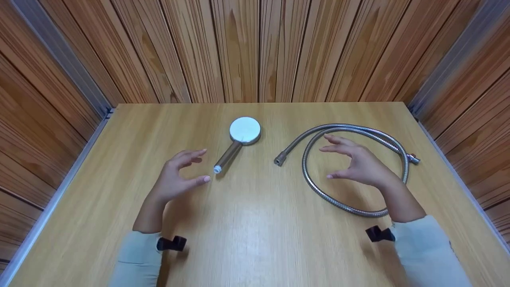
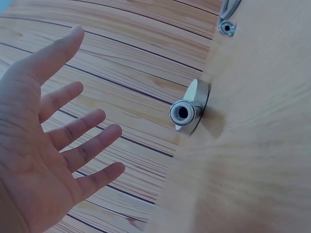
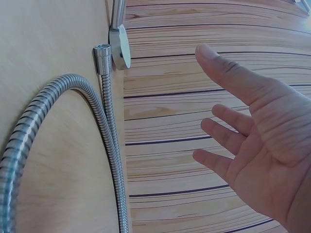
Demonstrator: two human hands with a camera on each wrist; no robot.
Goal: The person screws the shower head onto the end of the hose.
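Beside left hand (image 1: 174,181), shower head (image 1: 235,148), under right hand (image 1: 361,165), looped hose (image 1: 339,126) (both hands wide)

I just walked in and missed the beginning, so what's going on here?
Someone has their left hand and right hand held above a wooden table, both empty. The left is nearest the handle of a shower head; the right is over a looped metal hose. The hose and shower head lie apart on the table, not joined.
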